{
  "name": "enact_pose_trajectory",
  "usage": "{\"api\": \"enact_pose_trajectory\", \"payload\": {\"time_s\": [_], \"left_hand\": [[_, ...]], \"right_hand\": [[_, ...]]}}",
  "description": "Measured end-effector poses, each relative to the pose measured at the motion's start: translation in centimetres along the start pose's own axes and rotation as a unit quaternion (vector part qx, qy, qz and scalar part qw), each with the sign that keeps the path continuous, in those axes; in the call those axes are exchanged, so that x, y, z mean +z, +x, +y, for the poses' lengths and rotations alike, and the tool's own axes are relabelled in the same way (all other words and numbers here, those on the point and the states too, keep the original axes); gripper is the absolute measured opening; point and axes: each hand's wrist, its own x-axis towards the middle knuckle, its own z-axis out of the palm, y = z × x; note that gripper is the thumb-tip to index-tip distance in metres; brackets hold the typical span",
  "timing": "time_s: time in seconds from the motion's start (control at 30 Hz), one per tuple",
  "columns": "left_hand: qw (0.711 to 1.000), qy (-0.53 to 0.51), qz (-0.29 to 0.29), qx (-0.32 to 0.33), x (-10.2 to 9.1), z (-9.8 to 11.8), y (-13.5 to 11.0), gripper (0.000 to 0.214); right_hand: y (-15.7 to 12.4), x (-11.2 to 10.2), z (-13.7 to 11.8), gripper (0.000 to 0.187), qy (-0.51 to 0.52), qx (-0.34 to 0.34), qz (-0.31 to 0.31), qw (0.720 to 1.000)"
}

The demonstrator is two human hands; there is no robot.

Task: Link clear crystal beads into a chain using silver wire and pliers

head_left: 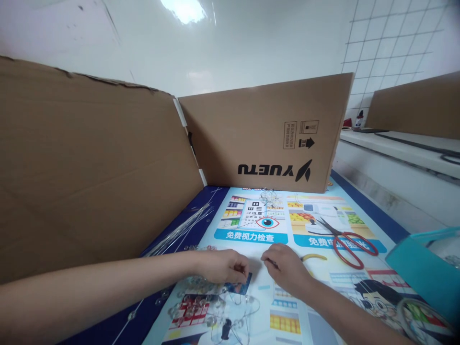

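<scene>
My left hand rests on a printed poster mat, fingers curled in a pinch over a piece of clear beads strung on wire. My right hand sits just to its right, fingers pinched together near the left hand's fingertips; what it grips is too thin to make out. A yellow-handled tool lies just behind the right hand. Further back on the mat stands a small wire-and-bead figure.
A bundle of thin silver wires lies at the left. Red-handled scissors lie at the right, and a teal box stands at the right edge. Cardboard panels wall the left and back. A white ledge runs along the right.
</scene>
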Motion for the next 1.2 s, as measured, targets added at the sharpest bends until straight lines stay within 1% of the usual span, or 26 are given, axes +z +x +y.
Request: {"api": "enact_pose_trajectory", "payload": {"time_s": [0.1, 0.23, 0.33, 0.4, 0.5, 0.57, 0.67, 0.8, 0.9, 1.07, 1.2], "left_hand": [[0.999, -0.047, 0.013, -0.012, 0.4, -0.5, 0.2, 0.013], [0.993, -0.114, 0.015, 0.007, 0.8, -1.5, 0.8, 0.012], [0.989, -0.146, -0.006, 0.014, 0.7, -2.1, 1.0, 0.015], [0.986, -0.163, -0.026, 0.004, 0.5, -2.4, 1.1, 0.018], [0.983, -0.177, -0.05, -0.006, 0.2, -2.3, 1.0, 0.02], [0.98, -0.188, -0.062, -0.006, 0.1, -2.1, 0.9, 0.02], [0.978, -0.195, -0.07, -0.011, -0.1, -1.7, 0.7, 0.019], [0.978, -0.194, -0.072, -0.011, -0.1, -1.5, 0.5, 0.017], [0.973, -0.216, -0.076, -0.012, 0.1, -1.6, 0.6, 0.017], [0.967, -0.24, -0.077, -0.019, 0.5, -1.4, 0.8, 0.018], [0.966, -0.244, -0.079, -0.024, 0.6, -1.1, 0.6, 0.02]], "right_hand": [[0.1, -0.3, -0.3, 0.019, 0.011, 0.005, -0.003, 1.0], [0.3, -0.9, -0.9, 0.017, 0.004, 0.01, -0.041, 0.999], [0.3, -1.6, -1.2, 0.014, -0.01, 0.014, -0.071, 0.997], [0.2, -1.9, -1.5, 0.013, -0.016, 0.019, -0.084, 0.996], [-0.2, -2.3, -1.9, 0.011, -0.019, 0.022, -0.096, 0.995], [-0.7, -2.2, -2.3, 0.011, -0.012, 0.016, -0.093, 0.995], [-1.6, -1.7, -2.7, 0.015, 0.011, -0.014, -0.067, 0.998], [-2.5, -0.7, -2.7, 0.017, 0.045, -0.063, -0.009, 0.997], [-2.8, -0.4, -2.7, 0.018, 0.045, -0.106, 0.017, 0.993], [-3.2, -0.2, -3.5, 0.023, -0.02, -0.183, 0.011, 0.983], [-3.4, 0.4, -3.9, 0.032, -0.046, -0.212, -0.013, 0.976]]}}
